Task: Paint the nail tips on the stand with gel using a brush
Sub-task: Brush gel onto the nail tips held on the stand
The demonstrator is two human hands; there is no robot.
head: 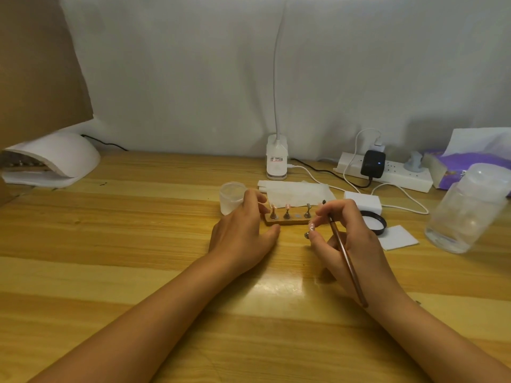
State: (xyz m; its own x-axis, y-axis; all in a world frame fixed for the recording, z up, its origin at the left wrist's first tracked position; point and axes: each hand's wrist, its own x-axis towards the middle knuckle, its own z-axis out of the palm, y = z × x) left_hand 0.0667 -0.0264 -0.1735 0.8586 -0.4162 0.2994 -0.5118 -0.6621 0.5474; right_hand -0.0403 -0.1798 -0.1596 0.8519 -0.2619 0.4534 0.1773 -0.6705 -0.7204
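Holding a brush (344, 257) and one nail tip (312, 226) above mid-bench.
Right hand (349, 239) pinches both; left hand (243, 230), fingers loosely spread, touches the stand (287, 220).

Two bare forearms, no sleeves in view, no watch, bracelet or rings on either; left hand (243, 230) and right hand (351, 241) both ungloved, fingers (322, 214) slender, nails short and apparently unpainted where visible.
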